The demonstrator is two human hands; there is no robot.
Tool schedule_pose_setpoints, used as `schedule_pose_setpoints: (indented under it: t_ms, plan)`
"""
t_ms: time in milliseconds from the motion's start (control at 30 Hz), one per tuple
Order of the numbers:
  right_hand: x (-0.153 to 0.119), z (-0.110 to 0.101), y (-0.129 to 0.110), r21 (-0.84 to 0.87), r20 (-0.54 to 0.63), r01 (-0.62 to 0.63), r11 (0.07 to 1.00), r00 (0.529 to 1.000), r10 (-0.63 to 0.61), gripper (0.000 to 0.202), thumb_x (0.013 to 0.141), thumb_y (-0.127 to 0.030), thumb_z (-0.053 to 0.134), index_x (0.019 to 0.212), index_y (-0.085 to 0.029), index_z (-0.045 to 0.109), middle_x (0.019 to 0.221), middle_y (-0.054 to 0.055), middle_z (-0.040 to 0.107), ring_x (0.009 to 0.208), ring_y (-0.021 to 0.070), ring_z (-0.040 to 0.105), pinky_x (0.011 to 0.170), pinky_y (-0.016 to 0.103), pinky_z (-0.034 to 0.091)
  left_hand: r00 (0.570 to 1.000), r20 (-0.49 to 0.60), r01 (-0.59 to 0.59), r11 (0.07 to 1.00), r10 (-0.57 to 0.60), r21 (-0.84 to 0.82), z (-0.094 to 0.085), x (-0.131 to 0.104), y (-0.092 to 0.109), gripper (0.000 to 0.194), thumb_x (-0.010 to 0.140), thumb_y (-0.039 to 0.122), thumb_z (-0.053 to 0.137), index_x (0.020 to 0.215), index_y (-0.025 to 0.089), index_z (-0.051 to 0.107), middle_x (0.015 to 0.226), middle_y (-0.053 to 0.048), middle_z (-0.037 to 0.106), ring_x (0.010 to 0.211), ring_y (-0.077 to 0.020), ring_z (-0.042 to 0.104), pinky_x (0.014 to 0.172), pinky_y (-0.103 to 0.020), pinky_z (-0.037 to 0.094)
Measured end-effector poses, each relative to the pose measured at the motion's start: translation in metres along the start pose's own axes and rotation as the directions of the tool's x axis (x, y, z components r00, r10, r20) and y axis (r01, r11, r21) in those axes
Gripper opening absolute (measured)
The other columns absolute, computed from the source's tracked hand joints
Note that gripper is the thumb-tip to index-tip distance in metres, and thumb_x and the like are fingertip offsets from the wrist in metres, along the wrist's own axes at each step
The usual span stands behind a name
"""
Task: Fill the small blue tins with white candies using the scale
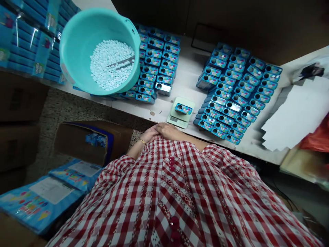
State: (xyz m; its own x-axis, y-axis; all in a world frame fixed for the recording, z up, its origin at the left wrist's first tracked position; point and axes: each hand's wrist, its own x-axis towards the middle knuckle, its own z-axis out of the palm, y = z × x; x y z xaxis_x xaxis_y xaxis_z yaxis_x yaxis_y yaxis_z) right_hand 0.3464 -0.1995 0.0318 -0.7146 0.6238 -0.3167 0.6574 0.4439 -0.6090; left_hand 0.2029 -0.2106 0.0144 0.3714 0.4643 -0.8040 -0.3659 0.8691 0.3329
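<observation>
My left hand (149,134), with a thin gold bangle at the wrist, and my right hand (168,131) are clasped together at the front edge of the table. Their fingers look closed on each other, partly hidden, and no object shows in them. Just beyond sits a pale green scale (178,122) with one blue tin (183,108) on it. The tin has a round dark opening in its top. Back left, a turquoise tub (77,44) holds many small white pellets (110,65) and a pair of metal tongs (122,62).
Rows of blue tins (154,53) stand behind the tub, with more rows (228,92) at the right. White jagged-edged sheets (295,113) lie far right. Blue packs (33,37) are stacked far left. Below stand an open carton (79,140) and printed blue packages (46,199).
</observation>
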Motion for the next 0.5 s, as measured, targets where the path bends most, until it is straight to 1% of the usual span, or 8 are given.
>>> schedule_pose_setpoints:
  t_ms: [133, 233, 300, 367, 433, 500]
  plan:
    - [-0.004, 0.003, 0.004, 0.028, -0.056, 0.006, 1.000, 0.998, -0.004, 0.025, 0.088, -0.010, 0.043, 0.105, -0.011, 0.060, 0.103, 0.012, 0.060, 0.090, 0.0168, 0.056, 0.073, 0.027, 0.042, 0.998, 0.001, 0.064, 0.996, -0.065, 0.063, -0.004, 0.007, 0.002, 0.039, 0.058, -0.007, 0.064, 0.092, 0.013, 0.064, 0.075, -0.004, 0.070, 0.086, -0.0196, 0.067, 0.083, -0.031, 0.050]
    - [-0.009, 0.000, 0.005, 0.070, -0.084, -0.018, 0.997, 0.996, 0.024, 0.028, 0.086, -0.009, 0.044, 0.109, -0.012, 0.059, 0.105, 0.011, 0.060, 0.090, 0.0166, 0.056, 0.073, 0.026, 0.042, 0.997, 0.037, 0.063, 0.995, -0.066, 0.071, 0.000, 0.006, 0.006, 0.035, 0.060, -0.006, 0.065, 0.089, 0.012, 0.064, 0.075, -0.004, 0.069, 0.085, -0.0189, 0.067, 0.083, -0.030, 0.050]
    - [-0.014, -0.005, 0.006, 0.072, -0.118, -0.049, 0.996, 0.991, 0.057, 0.028, 0.086, -0.010, 0.044, 0.109, -0.012, 0.060, 0.105, 0.012, 0.060, 0.092, 0.0172, 0.056, 0.075, 0.027, 0.043, 0.997, 0.075, 0.025, 0.999, -0.028, 0.041, 0.007, 0.005, 0.009, 0.034, 0.062, -0.006, 0.063, 0.091, 0.012, 0.065, 0.078, -0.005, 0.070, 0.086, -0.0176, 0.067, 0.083, -0.029, 0.050]
    - [-0.020, -0.012, 0.008, 0.078, -0.177, -0.092, 0.993, 0.979, 0.104, 0.026, 0.087, -0.012, 0.043, 0.106, -0.011, 0.061, 0.102, 0.011, 0.061, 0.093, 0.0178, 0.055, 0.078, 0.028, 0.044, 0.994, 0.113, -0.008, 1.000, 0.006, 0.009, 0.019, 0.005, 0.013, 0.033, 0.066, -0.005, 0.061, 0.094, 0.011, 0.065, 0.082, -0.006, 0.070, 0.085, -0.0161, 0.067, 0.083, -0.028, 0.050]
    - [-0.028, -0.019, 0.012, 0.120, -0.264, -0.134, 0.984, 0.951, 0.162, 0.025, 0.088, -0.015, 0.043, 0.104, -0.012, 0.062, 0.098, 0.010, 0.061, 0.090, 0.0175, 0.056, 0.078, 0.028, 0.045, 0.991, 0.133, -0.016, 1.000, 0.017, -0.006, 0.032, 0.007, 0.017, 0.029, 0.069, -0.004, 0.058, 0.093, 0.010, 0.066, 0.084, -0.007, 0.070, 0.084, -0.0149, 0.067, 0.084, -0.027, 0.049]
    - [-0.036, -0.026, 0.020, 0.181, -0.379, -0.141, 0.973, 0.903, 0.201, 0.025, 0.090, -0.017, 0.043, 0.104, -0.016, 0.063, 0.096, 0.009, 0.061, 0.089, 0.0168, 0.057, 0.080, 0.028, 0.047, 0.991, 0.132, -0.034, 0.999, 0.037, -0.021, 0.044, 0.010, 0.022, 0.026, 0.071, -0.004, 0.057, 0.091, 0.008, 0.067, 0.087, -0.009, 0.070, 0.084, -0.0140, 0.066, 0.087, -0.027, 0.048]
